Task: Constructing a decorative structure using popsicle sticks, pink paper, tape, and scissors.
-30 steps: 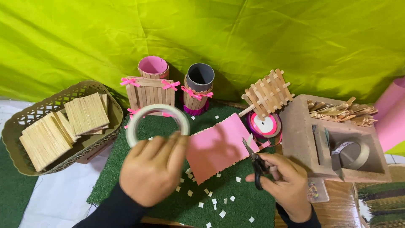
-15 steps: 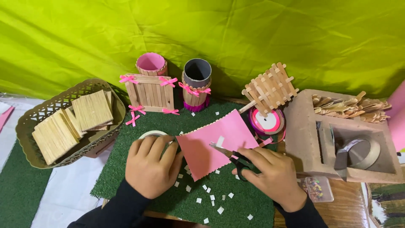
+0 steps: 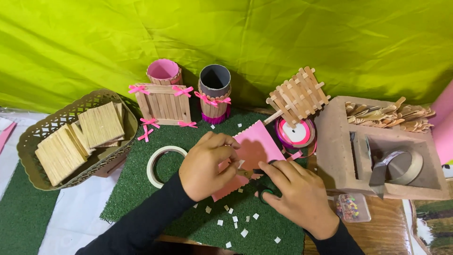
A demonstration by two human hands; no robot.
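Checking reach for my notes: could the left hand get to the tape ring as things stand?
Probably yes. The tape ring lies flat on the green mat just left of the left hand, with nothing between them, though that hand is busy on the pink sheet.

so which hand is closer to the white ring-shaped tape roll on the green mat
Left. The left hand sits just right of the white tape roll; the right hand lies farther right, holding scissors.

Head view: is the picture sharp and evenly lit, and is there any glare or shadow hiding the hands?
Head view: sharp, soft even light, no glare; left hand and right hand crisp; only faint shadow on the pink sheet; scissors mostly hidden by the fingers.
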